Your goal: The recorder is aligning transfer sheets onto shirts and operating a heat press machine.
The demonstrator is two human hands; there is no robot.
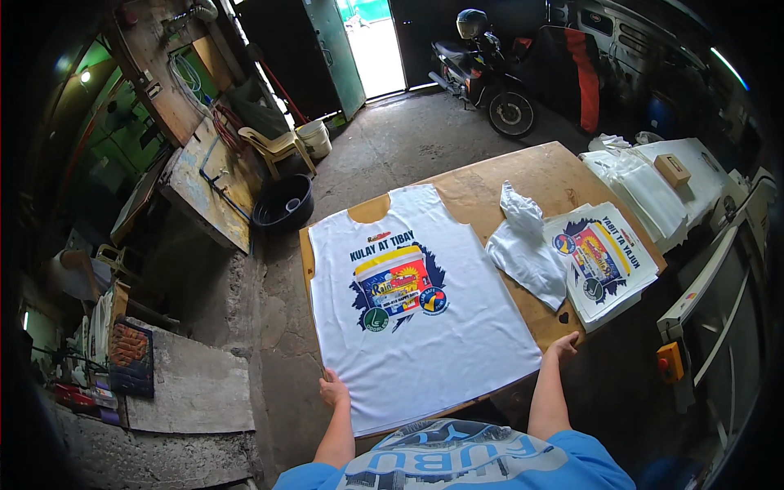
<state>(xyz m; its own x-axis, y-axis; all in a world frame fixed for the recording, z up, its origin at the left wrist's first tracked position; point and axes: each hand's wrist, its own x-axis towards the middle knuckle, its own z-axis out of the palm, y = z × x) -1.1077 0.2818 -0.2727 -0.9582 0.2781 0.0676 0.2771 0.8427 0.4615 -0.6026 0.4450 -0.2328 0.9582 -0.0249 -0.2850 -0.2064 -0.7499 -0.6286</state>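
Note:
A white sleeveless shirt panel point(416, 359) with a colourful bucket print lies flat on a brown board-topped table point(531, 167). My left hand point(333, 388) is closed on the lower left edge, where shirt and board meet. My right hand point(562, 346) grips the board's edge at the near right, just beyond the shirt's lower corner. Right of the shirt lie a crumpled white cloth point(518, 245) and a stack of printed white sheets point(612, 290).
A black tub point(273, 208), plastic chair point(269, 147) and bucket point(314, 139) stand back left. A motorbike point(482, 77) stands by an open doorway. Right are white stacks point(629, 188) and a machine point(702, 327) with a yellow control box. A person point(77, 269) is at far left.

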